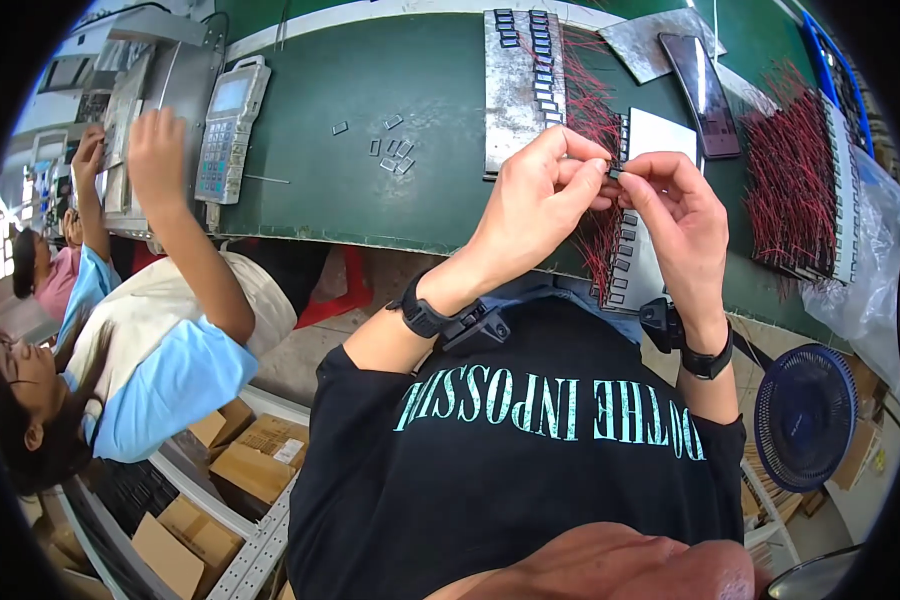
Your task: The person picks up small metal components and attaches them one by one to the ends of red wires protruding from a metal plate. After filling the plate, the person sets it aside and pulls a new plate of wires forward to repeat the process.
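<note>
Over the bench, my left hand [550, 190] and my right hand [678, 205] meet fingertip to fingertip. Both pinch a small dark rectangular part [615, 172] between thumb and forefinger; its details are too small to make out. Beneath my hands lies a metal plate [650, 270] with a row of small black-framed pieces along its left side. Red wires [592, 95] spread out from the pieces. Just beyond my left hand, another metal plate [508, 110] carries more small rectangular pieces near its right edge.
Loose small frames [395, 150] lie on the green bench [340, 200]. A phone [700, 95] and a dense bundle of red wires [790, 180] are to the right. A handheld device with keypad [232, 130] is at left, beside a co-worker. A fan [806, 418] stands below right.
</note>
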Demonstrator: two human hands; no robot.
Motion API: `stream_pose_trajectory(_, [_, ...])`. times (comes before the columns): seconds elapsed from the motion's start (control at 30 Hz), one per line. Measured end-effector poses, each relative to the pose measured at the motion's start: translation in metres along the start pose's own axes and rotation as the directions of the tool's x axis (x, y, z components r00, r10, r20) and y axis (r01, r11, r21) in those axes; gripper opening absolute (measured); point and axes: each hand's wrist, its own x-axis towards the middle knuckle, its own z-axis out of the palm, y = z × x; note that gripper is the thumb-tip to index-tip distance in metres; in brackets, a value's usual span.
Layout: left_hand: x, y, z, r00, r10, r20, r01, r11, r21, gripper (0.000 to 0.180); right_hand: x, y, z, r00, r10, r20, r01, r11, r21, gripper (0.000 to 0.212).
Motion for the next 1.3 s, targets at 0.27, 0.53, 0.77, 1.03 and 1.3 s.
stream_pose_trajectory(0.27, [0.002, 0.001, -0.007, 0.995, -0.069, 0.066, 0.058, 0.985, 0.16, 0.016, 0.003, -0.003, -0.003, 0.991, -0.12, 0.066, 0.134, 0.951, -0.277, 0.009])
stream_pose_trajectory(0.53, [0.003, 0.006, -0.005, 0.989, -0.096, 0.112, 0.072, 0.977, 0.202, 0.016, 0.014, 0.018, -0.018, 0.971, 0.119, 0.208, -0.154, 0.975, 0.159, 0.015])
stream_pose_trajectory(0.77, [-0.005, 0.001, -0.007, 0.989, -0.048, 0.139, 0.01, 0.966, 0.26, 0.016, 0.006, 0.004, -0.014, 0.971, 0.099, 0.218, -0.112, 0.992, 0.049, 0.021])
stream_pose_trajectory(1.03, [0.055, 0.042, -0.078, 0.966, 0.223, -0.132, -0.081, 0.745, 0.662, 0.019, -0.034, -0.02, -0.04, 0.997, 0.053, -0.052, -0.06, 0.989, -0.134, 0.031])
stream_pose_trajectory(1.3, [0.108, 0.023, -0.097, 0.948, 0.29, -0.134, -0.014, 0.456, 0.89, 0.03, -0.079, 0.0, -0.066, 0.946, 0.324, -0.006, -0.288, 0.832, -0.473, 0.017])
